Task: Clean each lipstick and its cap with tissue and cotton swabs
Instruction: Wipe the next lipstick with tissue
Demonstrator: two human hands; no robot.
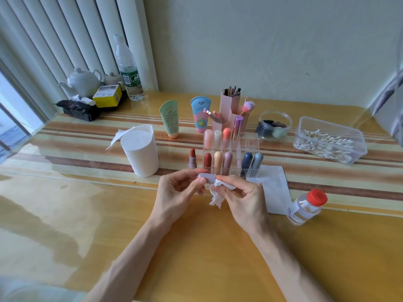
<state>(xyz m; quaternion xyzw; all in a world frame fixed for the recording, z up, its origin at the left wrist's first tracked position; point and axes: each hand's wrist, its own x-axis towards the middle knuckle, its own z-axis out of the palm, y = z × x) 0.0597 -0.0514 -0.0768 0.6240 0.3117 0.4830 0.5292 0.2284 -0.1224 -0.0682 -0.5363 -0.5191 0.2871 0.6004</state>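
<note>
My left hand (178, 190) pinches a mauve lipstick cap (207, 177) held sideways above the table. My right hand (242, 197) pinches a crumpled white tissue (217, 192) pressed against the cap's open end. An uncapped red lipstick (192, 159) with a mauve base stands upright left of the clear acrylic organizer (253, 168). Several capped lipsticks stand in the organizer's compartments. A clear box of cotton swabs (329, 142) sits at the right. A white tissue roll (140, 149) stands at the left.
A flat tissue sheet (272, 188) lies right of my hands, beside a small clear bottle with a red cap (305, 207). Two cream tubes, pink brush holders and a clear jar stand behind the organizer. A teapot, water bottle, yellow box and black tissue pack crowd the far left corner.
</note>
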